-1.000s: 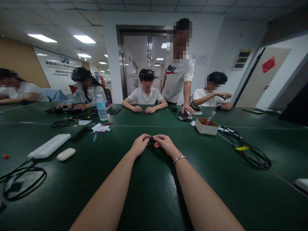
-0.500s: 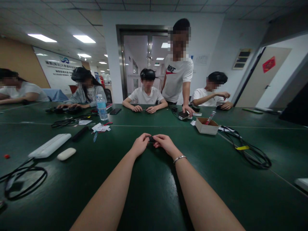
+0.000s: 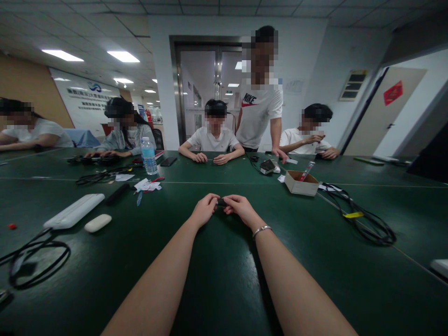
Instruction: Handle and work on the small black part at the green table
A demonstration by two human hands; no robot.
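Note:
My left hand (image 3: pixel 205 208) and my right hand (image 3: pixel 240 207) meet over the middle of the green table (image 3: pixel 224 270). Between their fingertips is a small dark object (image 3: pixel 221 202), pinched at its left end by my left fingers and at its right end by my right. It looks black and short, with a lighter bit near the left fingertips; its kind is too small to make out. Fingers of both hands are closed around it and hide its ends. A silver bracelet (image 3: pixel 262 230) circles my right wrist.
On the left lie a white power bank (image 3: pixel 75 212), a white oval case (image 3: pixel 98 223) and black cable (image 3: pixel 40 261). A water bottle (image 3: pixel 149 156) stands beyond papers (image 3: pixel 147 185). Rightward are a cardboard box (image 3: pixel 301 184) and coiled cable (image 3: pixel 371 221). Several people sit or stand opposite.
My hands stay nearly in place around the small dark object. Across the table, the standing person's hand has shifted right, off the dark box-shaped item.

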